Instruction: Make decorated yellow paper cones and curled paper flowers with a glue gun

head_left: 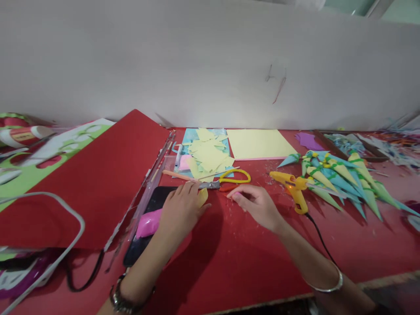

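My left hand curls its fingers over a small pale yellow piece, which shows between the fingers and the thumb. Beneath that hand lie a shiny pink packet and a dark flat phone-like slab. My right hand pinches a small pink bit between thumb and forefinger, a little above the red tabletop. Scissors with yellow handles lie just beyond both hands. Behind them is a heap of cut pale yellow pieces.
To the right, a yellow glue gun rests beside several blue, green and yellow cones; its black cord runs frontward. A pale yellow sheet lies at the back. Large red sheets and a white cable occupy the left.
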Demonstrator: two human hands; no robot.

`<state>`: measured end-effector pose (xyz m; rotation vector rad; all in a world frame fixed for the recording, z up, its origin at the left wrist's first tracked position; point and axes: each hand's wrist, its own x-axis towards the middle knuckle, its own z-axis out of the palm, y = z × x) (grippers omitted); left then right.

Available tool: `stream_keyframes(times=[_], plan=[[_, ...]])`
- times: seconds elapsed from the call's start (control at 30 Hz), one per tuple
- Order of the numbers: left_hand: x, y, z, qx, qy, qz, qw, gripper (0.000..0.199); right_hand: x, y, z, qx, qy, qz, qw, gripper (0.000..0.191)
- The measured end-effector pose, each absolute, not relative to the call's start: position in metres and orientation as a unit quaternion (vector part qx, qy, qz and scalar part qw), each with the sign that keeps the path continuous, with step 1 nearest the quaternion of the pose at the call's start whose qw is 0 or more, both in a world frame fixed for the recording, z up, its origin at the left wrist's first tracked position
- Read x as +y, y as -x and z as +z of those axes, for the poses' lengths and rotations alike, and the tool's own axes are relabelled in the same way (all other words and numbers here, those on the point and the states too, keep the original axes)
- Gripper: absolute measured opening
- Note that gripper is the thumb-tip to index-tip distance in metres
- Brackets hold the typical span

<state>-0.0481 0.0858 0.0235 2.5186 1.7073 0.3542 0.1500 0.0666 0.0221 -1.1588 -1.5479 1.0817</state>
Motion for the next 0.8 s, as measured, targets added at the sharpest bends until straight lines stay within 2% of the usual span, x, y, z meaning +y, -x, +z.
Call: stream_keyframes(times=[0.17, 0.33, 0.43, 0.53, 0.6, 0.73, 0.8], plan=[[0.092, 0.042, 0.015, 0.532, -0.845, 0.054, 0.016, 0.023, 0.072, -0.144, 0.001, -0.502, 0.437, 0.567, 0.486, 0.021], [0.094, 0.043, 0.014, 0.522, -0.841, 0.09, 0.105, 0.025, 0.072, -0.144, -0.007, -0.439, 0.44, 0.615, 0.485, 0.03], [0.093, 0.043, 0.018, 0.495, -0.822, 0.167, 0.229, 0.033, 0.071, -0.143, -0.005, -0.448, 0.46, 0.605, 0.471, 0.025], [0.09, 0.042, 0.02, 0.465, -0.799, 0.216, 0.313, 0.032, 0.07, -0.142, -0.005, -0.474, 0.457, 0.587, 0.471, 0.03], [0.088, 0.042, 0.021, 0.456, -0.79, 0.225, 0.342, 0.03, 0.069, -0.141, -0.006, -0.489, 0.468, 0.565, 0.471, 0.033], [0.084, 0.041, 0.023, 0.438, -0.773, 0.21, 0.408, 0.029, 0.067, -0.141, -0.004, -0.505, 0.517, 0.508, 0.469, 0.025], [0.082, 0.04, 0.025, 0.426, -0.769, 0.191, 0.436, 0.029, 0.066, -0.141, -0.003, -0.5, 0.517, 0.503, 0.48, 0.028]])
